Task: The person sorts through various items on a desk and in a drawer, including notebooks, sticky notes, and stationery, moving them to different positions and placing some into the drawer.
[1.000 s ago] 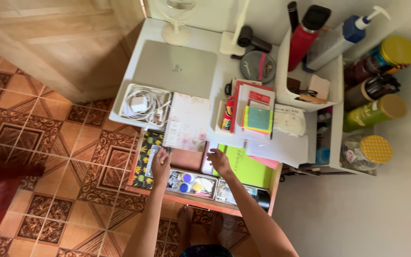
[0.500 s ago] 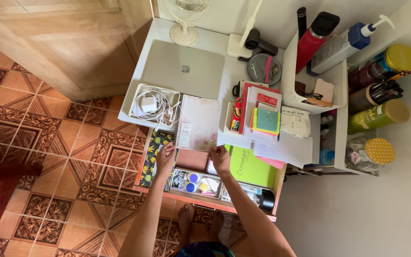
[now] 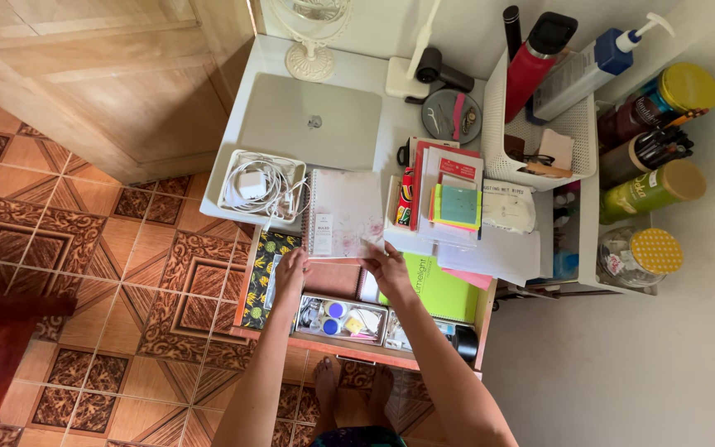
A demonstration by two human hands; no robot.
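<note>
- The left hand (image 3: 290,269) and the right hand (image 3: 386,263) are each pinching the near edge of the floral spiral notebook (image 3: 344,213), which is lying at the counter's (image 3: 391,132) front edge above the open drawer (image 3: 357,343).
- Judged step: taking hold of the notebook; lifting it calls for an even two-handed grip.

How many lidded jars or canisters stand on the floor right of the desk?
4: a yellow-lidded dark jar farthest back, a pen-filled canister, a green canister, and a clear polka-dot-lidded jar nearest. Others may be hidden.
</note>
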